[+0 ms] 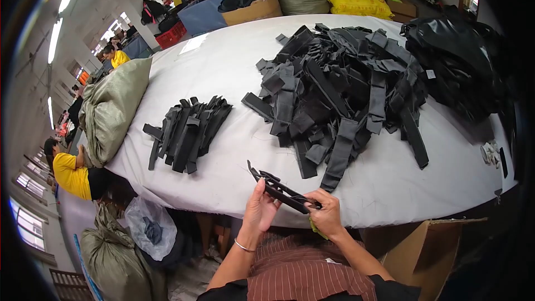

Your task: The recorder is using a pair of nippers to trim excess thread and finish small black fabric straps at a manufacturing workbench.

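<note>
Close to the table's near edge, both of my hands hold black fabric strips (285,194), folded or bunched together and slanting down to the right. My left hand (261,207) is closed on their left end, thumb on top. My right hand (326,213) grips the other end, with fingers curled round it. Something yellow-green (317,228) shows beneath the right hand, too hidden to name. Beyond my hands lies a large loose heap of black strips (340,89). To the left is a smaller pile of strips (186,131), laid roughly side by side.
The white-covered table (239,83) curves around me. Black shiny bags (454,61) lie at its right end. A green sack (114,108) leans at the left edge. Another sack (114,253) and a cardboard box (421,253) stand below. People in yellow (72,175) work at left.
</note>
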### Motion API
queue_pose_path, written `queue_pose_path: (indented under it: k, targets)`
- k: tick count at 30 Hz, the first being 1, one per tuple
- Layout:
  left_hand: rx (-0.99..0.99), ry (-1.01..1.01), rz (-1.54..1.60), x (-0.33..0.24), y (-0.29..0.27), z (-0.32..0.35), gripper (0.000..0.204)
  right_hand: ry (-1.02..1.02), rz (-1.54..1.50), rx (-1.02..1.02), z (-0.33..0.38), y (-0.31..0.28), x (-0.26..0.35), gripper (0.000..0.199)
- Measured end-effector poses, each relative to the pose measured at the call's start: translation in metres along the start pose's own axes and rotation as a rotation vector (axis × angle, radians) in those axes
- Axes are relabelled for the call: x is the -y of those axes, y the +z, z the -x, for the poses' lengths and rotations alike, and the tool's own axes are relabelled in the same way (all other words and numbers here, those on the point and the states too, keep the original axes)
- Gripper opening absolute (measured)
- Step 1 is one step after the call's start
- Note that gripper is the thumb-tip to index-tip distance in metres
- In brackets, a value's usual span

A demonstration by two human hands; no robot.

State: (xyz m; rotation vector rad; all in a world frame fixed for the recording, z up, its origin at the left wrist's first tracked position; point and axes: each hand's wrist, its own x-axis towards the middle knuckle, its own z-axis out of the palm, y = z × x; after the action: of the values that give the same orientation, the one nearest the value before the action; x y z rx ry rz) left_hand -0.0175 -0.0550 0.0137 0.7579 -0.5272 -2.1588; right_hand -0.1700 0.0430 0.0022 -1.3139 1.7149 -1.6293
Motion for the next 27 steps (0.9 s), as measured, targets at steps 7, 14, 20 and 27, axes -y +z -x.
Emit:
queue_pose_path:
  k: [7,14,20,27]
  targets:
    - [0.023,0.064,-0.021,-0.013,-0.003,0.001,0.014,-0.077,0.056,0.061,0.001,0.003,-0.007,0.018]
    - [0.013,0.105,-0.113,-0.010,0.001,0.009,0.015,0.170,-0.051,0.130,0.009,0.000,-0.008,0.027]
    - [0.028,0.339,-0.340,-0.007,0.024,0.011,0.024,0.088,-0.044,0.015,-0.004,-0.011,-0.014,0.028]
    - [0.092,0.449,-0.367,-0.001,0.030,0.010,0.031,0.048,-0.022,-0.027,-0.015,-0.028,0.013,0.032]
